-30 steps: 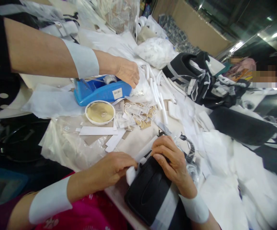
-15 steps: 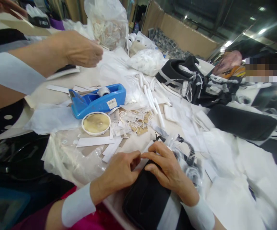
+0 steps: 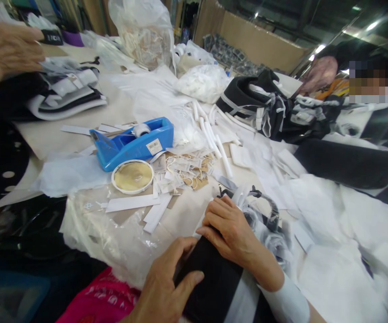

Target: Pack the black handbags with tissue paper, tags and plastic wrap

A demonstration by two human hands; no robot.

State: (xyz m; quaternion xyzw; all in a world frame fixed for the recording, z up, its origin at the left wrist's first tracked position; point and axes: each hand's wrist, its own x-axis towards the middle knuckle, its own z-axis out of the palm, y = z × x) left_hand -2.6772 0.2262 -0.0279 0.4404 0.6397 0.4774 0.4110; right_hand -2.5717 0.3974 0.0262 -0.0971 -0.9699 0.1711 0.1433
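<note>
Keeping the black bag (image 3: 218, 280) steady, ideally, with left hand (image 3: 163, 285) spread open and, just beyond, right hand (image 3: 232, 229) curled, grasp unclear.

Both hands (image 3: 167, 289) (image 3: 229, 231) on a black bag (image 3: 216, 280)

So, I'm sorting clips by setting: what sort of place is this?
Probably a bag factory's finishing or packing area: there's a blue tape dispenser, a heap of strung tags and a black bag.
</note>
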